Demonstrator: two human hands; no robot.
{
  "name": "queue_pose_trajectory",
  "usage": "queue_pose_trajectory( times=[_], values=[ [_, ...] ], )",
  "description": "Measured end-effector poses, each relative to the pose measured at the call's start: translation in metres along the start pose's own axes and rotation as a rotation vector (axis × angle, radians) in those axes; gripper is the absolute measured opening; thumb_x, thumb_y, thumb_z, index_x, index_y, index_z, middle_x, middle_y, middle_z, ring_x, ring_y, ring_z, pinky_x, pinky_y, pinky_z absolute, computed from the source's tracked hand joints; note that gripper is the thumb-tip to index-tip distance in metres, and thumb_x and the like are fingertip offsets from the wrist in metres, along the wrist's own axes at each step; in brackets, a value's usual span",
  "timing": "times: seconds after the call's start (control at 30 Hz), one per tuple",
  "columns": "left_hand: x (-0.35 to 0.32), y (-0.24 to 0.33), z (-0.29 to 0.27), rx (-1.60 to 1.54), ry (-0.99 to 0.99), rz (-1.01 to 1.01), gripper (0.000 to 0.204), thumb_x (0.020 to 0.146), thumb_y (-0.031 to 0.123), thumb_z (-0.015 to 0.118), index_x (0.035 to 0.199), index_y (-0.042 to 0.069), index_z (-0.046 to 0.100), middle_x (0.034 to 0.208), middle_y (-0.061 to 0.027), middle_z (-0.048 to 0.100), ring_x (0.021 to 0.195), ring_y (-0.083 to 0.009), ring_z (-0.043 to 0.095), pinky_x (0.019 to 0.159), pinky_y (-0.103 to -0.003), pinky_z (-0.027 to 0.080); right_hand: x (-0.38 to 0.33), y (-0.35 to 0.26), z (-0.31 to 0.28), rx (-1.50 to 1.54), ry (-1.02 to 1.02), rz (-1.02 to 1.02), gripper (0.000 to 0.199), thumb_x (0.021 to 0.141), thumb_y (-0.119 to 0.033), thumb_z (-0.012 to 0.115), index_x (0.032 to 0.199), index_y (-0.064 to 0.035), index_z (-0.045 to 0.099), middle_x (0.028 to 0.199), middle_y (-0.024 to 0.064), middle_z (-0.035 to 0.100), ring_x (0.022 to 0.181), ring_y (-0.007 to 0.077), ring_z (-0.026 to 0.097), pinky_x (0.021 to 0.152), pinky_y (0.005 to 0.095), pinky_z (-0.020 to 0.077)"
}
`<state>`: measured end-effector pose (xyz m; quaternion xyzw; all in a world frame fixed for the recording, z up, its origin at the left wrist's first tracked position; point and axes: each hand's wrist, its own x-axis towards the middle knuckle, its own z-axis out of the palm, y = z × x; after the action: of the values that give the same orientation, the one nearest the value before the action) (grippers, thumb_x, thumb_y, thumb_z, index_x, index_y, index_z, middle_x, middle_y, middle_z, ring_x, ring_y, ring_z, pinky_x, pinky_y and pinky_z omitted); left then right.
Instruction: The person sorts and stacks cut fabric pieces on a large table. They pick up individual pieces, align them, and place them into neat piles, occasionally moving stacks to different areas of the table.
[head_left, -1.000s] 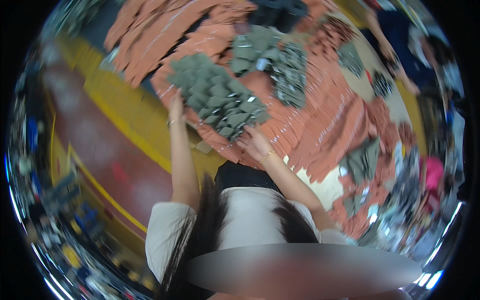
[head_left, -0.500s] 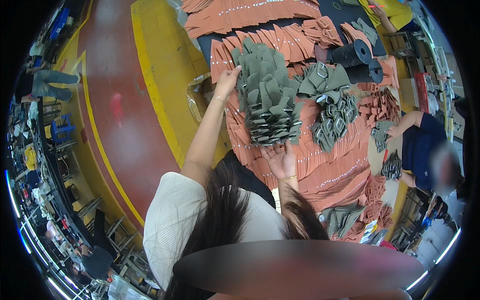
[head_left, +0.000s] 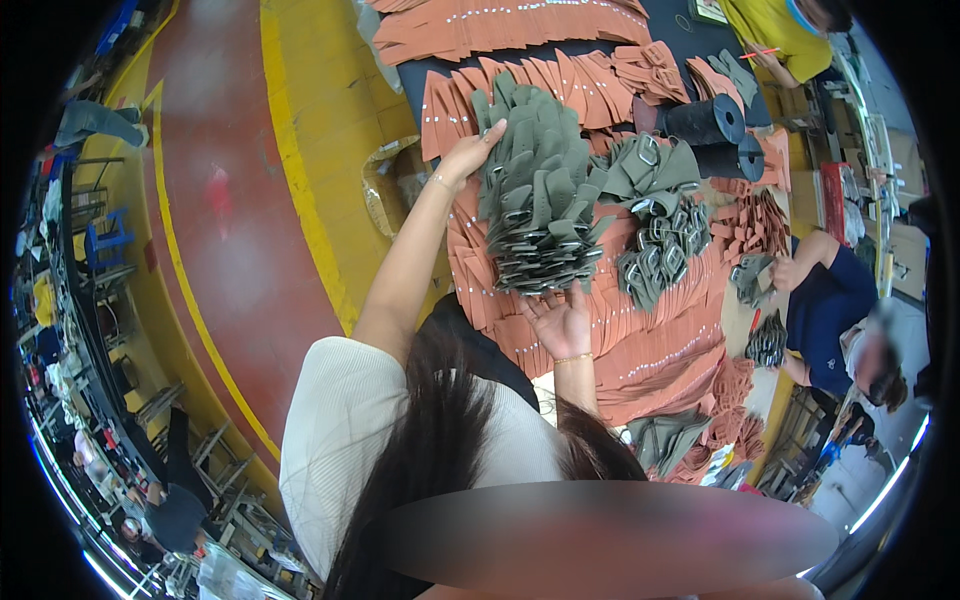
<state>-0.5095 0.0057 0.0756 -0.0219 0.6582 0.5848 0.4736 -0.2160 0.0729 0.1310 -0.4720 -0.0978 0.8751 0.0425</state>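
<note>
A thick stack of grey-green buckled straps (head_left: 545, 175) fans out before me, tongue ends away and metal buckles toward me. My left hand (head_left: 475, 155) is closed against its far left side, the thumb showing at the edge. Palm up at the near end, my right hand (head_left: 560, 322) has its fingers reaching beneath the buckles, their tips hidden. Orange straps (head_left: 640, 365) lie in overlapping rows under and around the stack. To its right sit a smaller heap of buckled green straps (head_left: 660, 250) and some folded green straps (head_left: 645, 175).
Two black spools (head_left: 708, 122) stand at the table's far right. A co-worker in navy (head_left: 835, 300) handles green straps at right; another in yellow (head_left: 775, 35) holds a red stick-like tool. A carton (head_left: 385, 185) stands left of the table, beside a yellow-lined red walkway (head_left: 225, 250).
My view has shifted slightly. Both hands stay at the stack, the left one a little farther right over its edge. The navy-clad co-worker's head and hands have moved.
</note>
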Motion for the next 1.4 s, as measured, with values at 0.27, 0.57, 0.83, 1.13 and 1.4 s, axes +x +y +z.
queue_pose_trajectory(
  times=[0.27,0.57,0.83,1.13,1.4],
  values=[
    [-0.001,-0.012,0.019,-0.202,0.058,0.247,0.044,0.09,0.033,0.058,0.113,-0.004,0.059,0.11,-0.0078,0.061,0.097,-0.0157,0.056,0.089,-0.03,0.042,0.011,0.008,0.019,0.011,0.093,-0.162,0.041,0.096,-0.049,0.038,0.113,-0.0135,0.051,0.079,-0.0013,0.051,0.078,0.0146,0.051,0.087,0.0402,0.0439],
    [-0.032,0.041,0.007,-0.371,-0.176,0.01,0.097,0.081,0.073,0.039,0.139,-0.005,0.026,0.142,-0.0152,0.035,0.127,-0.0301,0.036,0.104,-0.045,0.032,0.015,0.009,0.014,0.113,0.088,-0.182,0.05,0.097,-0.038,0.04,0.138,-0.0206,0.018,0.136,0.0092,0.039,0.116,0.0283,0.048,0.088,0.0528,0.0446],
    [0.016,0.062,-0.017,-0.245,-0.306,-0.219,0.106,0.075,0.081,0.035,0.14,-0.002,0.026,0.141,-0.0135,0.035,0.129,-0.0314,0.033,0.106,-0.047,0.029,0.011,0.002,0.018,0.074,0.176,-0.119,0.063,0.094,-0.04,0.047,0.143,-0.0249,0.01,0.141,0.011,0.034,0.12,0.0303,0.044,0.094,0.0531,0.0377],
    [0.033,0.075,-0.034,-0.016,-0.419,-0.287,0.107,0.073,0.082,0.035,0.141,-0.001,0.024,0.141,-0.0134,0.035,0.127,-0.0325,0.035,0.104,-0.046,0.03,0.013,-0.002,0.019,0.052,0.122,-0.127,0.051,0.098,-0.037,0.039,0.139,-0.0206,0.015,0.136,0.0082,0.041,0.119,0.0266,0.049,0.088,0.0511,0.0483],
    [0.047,0.096,-0.008,0.13,-0.472,-0.322,0.1,0.076,0.076,0.036,0.14,0.0,0.027,0.139,-0.0133,0.037,0.125,-0.0311,0.038,0.102,-0.044,0.032,-0.014,-0.016,0.028,0.095,0.052,-0.13,0.059,0.097,-0.038,0.039,0.141,-0.0191,0.005,0.131,0.0131,0.044,0.111,0.0293,0.055,0.083,0.0547,0.0515]
  ],
)
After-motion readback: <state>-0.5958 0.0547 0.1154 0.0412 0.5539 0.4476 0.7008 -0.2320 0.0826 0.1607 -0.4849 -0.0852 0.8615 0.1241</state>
